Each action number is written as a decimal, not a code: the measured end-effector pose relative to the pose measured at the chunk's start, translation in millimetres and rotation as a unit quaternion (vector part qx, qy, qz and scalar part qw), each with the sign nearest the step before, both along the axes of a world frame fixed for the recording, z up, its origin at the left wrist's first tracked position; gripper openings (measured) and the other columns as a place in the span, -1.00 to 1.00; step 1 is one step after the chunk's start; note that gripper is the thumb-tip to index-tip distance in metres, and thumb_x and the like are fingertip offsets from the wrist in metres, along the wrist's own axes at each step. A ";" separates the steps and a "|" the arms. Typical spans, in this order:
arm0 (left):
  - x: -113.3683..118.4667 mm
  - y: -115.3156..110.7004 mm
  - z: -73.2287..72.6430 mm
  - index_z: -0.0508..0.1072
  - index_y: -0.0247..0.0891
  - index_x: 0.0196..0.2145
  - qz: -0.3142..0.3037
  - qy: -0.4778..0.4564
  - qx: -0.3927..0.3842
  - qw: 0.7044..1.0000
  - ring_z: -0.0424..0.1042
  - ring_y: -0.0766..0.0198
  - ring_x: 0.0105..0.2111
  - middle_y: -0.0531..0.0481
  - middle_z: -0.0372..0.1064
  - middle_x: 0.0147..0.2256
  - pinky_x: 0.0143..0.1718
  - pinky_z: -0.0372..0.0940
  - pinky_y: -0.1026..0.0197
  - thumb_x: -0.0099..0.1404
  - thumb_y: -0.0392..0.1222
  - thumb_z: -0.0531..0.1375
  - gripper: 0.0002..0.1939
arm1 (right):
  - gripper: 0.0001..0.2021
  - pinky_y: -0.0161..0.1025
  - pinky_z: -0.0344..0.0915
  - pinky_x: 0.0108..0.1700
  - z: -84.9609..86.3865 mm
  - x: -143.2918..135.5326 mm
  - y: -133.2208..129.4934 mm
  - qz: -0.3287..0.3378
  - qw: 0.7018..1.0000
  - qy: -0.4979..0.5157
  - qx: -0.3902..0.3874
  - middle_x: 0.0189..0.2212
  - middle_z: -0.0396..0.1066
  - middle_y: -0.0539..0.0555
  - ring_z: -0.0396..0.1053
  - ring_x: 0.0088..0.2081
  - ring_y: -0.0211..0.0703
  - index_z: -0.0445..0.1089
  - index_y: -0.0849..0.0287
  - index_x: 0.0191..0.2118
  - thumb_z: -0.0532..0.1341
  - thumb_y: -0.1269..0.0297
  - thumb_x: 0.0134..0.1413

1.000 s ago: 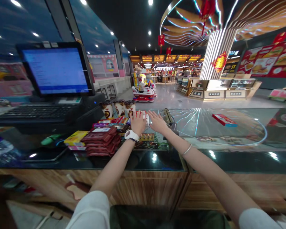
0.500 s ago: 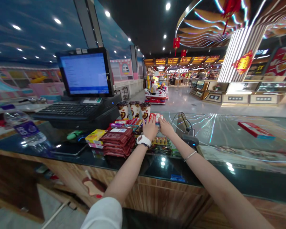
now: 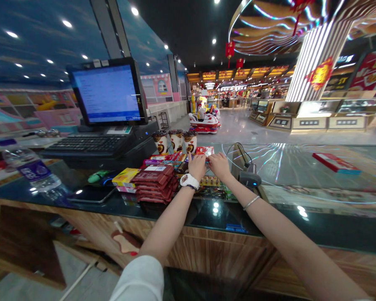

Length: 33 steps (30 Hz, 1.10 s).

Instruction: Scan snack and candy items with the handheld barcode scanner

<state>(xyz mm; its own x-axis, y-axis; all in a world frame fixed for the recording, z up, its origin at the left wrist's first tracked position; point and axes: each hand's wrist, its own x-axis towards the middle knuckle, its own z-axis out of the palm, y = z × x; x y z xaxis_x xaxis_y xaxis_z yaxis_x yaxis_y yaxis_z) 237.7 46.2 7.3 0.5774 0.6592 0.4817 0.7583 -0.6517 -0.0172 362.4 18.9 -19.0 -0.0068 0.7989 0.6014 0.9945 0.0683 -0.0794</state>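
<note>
Over the snack packs on the dark counter, my left hand (image 3: pixel 197 166) and my right hand (image 3: pixel 219 165) are close together with fingers curled. Small red-and-white packs (image 3: pixel 204 150) lie just beyond the fingertips; what the fingers pinch is hidden. Left of my left hand is a stack of dark red packets (image 3: pixel 154 183), with a yellow box (image 3: pixel 125 179) beside it. Behind the packs stand three lidded cups, one of them the right cup (image 3: pixel 190 142). Gold-coloured small items (image 3: pixel 210 181) lie below my hands.
A monitor (image 3: pixel 108 95) and keyboard (image 3: pixel 81 144) stand at the left, near a water bottle (image 3: pixel 34 169) and a phone (image 3: pixel 92 195). Right of my hands is a black scanner (image 3: pixel 249 178). A flat red box (image 3: pixel 336 163) lies on the glass farther right.
The fingers of both hands have curled in from a flatter, stretched pose, and more of the red-and-white packs shows. The camera view has shifted slightly.
</note>
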 end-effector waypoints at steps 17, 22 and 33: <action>-5.4 -9.0 27.9 0.52 -0.13 -0.10 -0.059 -0.081 0.088 0.991 0.45 0.13 0.00 -0.04 0.55 -0.08 0.23 0.16 0.01 0.35 -0.43 0.00 -0.63 | -0.73 0.03 0.00 0.35 34.6 10.3 -27.7 0.043 0.996 -0.013 0.075 -0.05 0.53 0.20 0.37 0.06 0.02 0.47 0.16 -0.05 0.05 0.37 0.27; 2.8 -14.9 24.8 0.52 -0.15 -0.19 -0.126 -0.108 0.104 0.981 0.47 0.19 -0.02 0.00 0.57 -0.11 0.27 0.12 0.01 0.30 -0.46 0.04 -0.68 | -0.67 0.12 0.02 0.36 41.0 60.3 -55.0 0.143 0.987 -0.054 0.046 0.33 0.19 0.18 0.09 0.35 0.07 0.41 0.13 0.06 0.18 0.28 0.19; 14.6 -22.0 13.2 0.50 -0.16 -0.29 -0.269 -0.130 0.127 0.946 0.52 0.29 -0.04 0.03 0.59 -0.13 0.32 0.11 -0.08 0.27 -0.49 0.04 -0.68 | -0.39 0.22 0.00 0.36 18.0 147.4 -93.8 0.146 0.983 0.099 -0.039 0.40 0.03 0.26 -0.17 0.45 0.16 0.25 0.17 0.22 0.34 0.13 0.07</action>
<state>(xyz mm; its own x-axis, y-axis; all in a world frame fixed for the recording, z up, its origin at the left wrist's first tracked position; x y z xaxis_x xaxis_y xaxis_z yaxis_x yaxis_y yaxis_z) 252.3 24.2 20.5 0.6368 0.1485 0.7566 0.3190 -0.9441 -0.0832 509.9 -74.8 -1.0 -0.1321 0.8244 0.5504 0.8975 0.3352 -0.2867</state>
